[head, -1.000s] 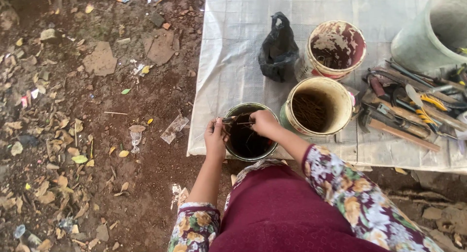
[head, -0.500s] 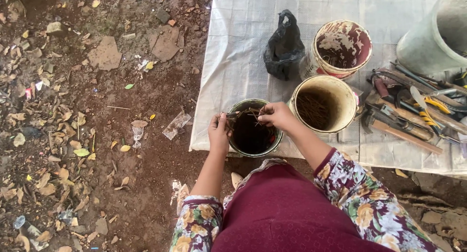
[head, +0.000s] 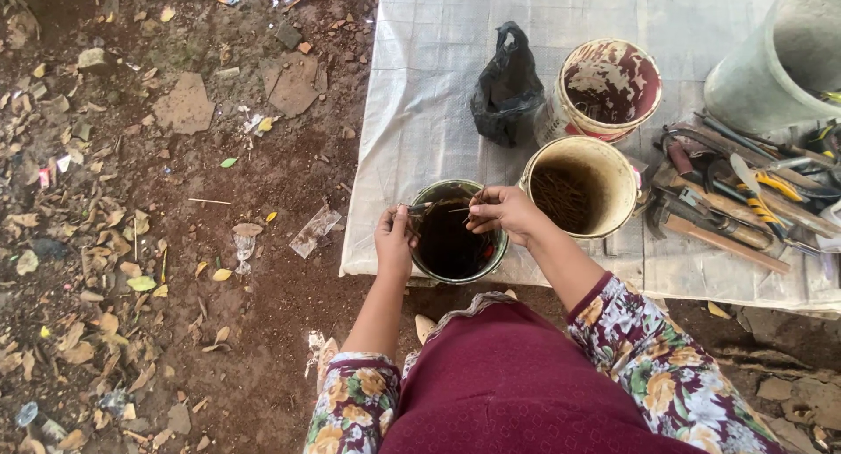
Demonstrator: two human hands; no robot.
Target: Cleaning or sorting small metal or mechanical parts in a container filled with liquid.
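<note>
A small green can with dark contents stands at the near edge of a white woven sheet. Over its left rim my left hand pinches a few thin rusty nails. Above the can's right rim, my right hand is closed on several more thin nails. Just right of it stands a cream bucket with rusty nails heaped inside.
A black plastic bag and a paint-stained red-and-white bucket sit behind the cans. A large grey tub and a pile of hand tools lie at the right. Bare soil with dry leaves spreads left.
Both hands have lifted slightly above the green can's rim, the right hand shifting a little toward the cream bucket while still holding nails.
</note>
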